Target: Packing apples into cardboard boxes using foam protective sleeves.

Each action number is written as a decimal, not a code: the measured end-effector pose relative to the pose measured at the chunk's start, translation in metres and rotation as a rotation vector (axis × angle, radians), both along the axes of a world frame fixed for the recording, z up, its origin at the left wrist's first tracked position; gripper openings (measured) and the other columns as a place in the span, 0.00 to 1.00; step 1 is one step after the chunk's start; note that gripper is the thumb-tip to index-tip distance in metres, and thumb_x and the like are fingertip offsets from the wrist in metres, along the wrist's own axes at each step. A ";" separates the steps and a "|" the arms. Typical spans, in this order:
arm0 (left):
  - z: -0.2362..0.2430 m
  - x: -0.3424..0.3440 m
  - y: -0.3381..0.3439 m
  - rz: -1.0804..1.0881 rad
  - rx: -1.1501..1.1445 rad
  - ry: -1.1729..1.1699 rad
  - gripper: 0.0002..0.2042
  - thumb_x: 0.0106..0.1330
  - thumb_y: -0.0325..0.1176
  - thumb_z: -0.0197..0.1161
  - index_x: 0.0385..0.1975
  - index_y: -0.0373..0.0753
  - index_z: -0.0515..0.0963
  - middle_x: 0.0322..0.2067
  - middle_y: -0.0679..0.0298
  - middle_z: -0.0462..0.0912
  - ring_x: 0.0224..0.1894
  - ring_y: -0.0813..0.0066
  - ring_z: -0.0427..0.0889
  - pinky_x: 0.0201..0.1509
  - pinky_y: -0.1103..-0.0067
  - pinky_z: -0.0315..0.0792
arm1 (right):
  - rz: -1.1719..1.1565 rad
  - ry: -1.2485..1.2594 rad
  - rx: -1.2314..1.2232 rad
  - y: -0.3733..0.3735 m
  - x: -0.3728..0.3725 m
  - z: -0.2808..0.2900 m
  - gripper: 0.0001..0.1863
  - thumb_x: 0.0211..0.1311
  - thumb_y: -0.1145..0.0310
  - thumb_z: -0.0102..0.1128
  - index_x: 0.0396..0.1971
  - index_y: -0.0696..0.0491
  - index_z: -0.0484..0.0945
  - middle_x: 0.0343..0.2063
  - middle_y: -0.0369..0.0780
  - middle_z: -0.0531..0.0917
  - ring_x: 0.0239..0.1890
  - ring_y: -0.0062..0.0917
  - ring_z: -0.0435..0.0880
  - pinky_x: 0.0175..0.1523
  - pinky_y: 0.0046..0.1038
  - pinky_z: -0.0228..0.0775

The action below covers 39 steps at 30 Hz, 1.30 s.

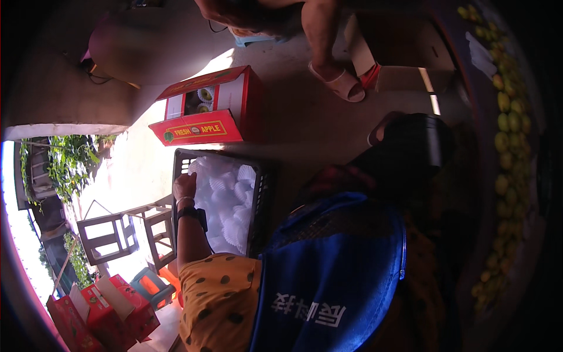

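My left hand (185, 186), with a band and a dark watch on the wrist, is over the left side of a black plastic crate (258, 202). Its fingers are closed at the edge of the heap and appear to pinch a white foam fruit net (193, 168). Many more white foam nets (226, 202) fill the crate. Just beyond the crate stands an open red carton (234, 126), holding a few pale green fruits (204, 108) in foam nets. My right hand is not in view.
A seated person's sandalled foot (346, 85) is at the far side, beside an open brown carton (404, 53). Many yellow-green fruits (507, 141) line the right. At the left are a wooden stool (108, 237), red cartons (105, 311) and a grey-and-orange plastic stool (151, 286).
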<state>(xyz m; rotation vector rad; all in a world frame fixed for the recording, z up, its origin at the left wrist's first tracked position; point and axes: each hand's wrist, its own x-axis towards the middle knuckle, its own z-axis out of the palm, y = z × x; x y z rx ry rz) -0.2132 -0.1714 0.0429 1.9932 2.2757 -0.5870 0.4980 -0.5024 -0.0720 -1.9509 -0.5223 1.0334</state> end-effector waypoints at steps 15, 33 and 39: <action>-0.064 0.081 -0.012 0.245 0.008 -0.474 0.26 0.40 0.36 0.65 0.44 0.45 0.68 0.40 0.50 0.74 0.45 0.54 0.72 0.48 0.68 0.66 | -0.087 -0.011 0.116 0.044 0.007 0.037 0.11 0.54 0.70 0.48 0.34 0.59 0.75 0.26 0.36 0.76 0.25 0.20 0.72 0.30 0.21 0.64; 0.017 0.065 0.052 -0.590 -0.489 -0.270 0.07 0.40 0.31 0.58 0.20 0.36 0.75 0.23 0.57 0.77 0.29 0.65 0.78 0.34 0.74 0.73 | -0.080 -0.343 0.070 0.083 -0.040 0.078 0.11 0.54 0.65 0.48 0.32 0.56 0.73 0.27 0.36 0.77 0.29 0.23 0.74 0.37 0.25 0.67; 0.186 0.342 0.022 -0.116 -0.552 -1.822 0.09 0.44 0.20 0.50 0.28 0.36 0.69 0.26 0.62 0.75 0.28 0.74 0.74 0.33 0.82 0.68 | -0.351 0.194 0.427 0.082 -0.040 0.105 0.09 0.55 0.67 0.49 0.32 0.57 0.73 0.27 0.38 0.76 0.26 0.17 0.75 0.33 0.20 0.69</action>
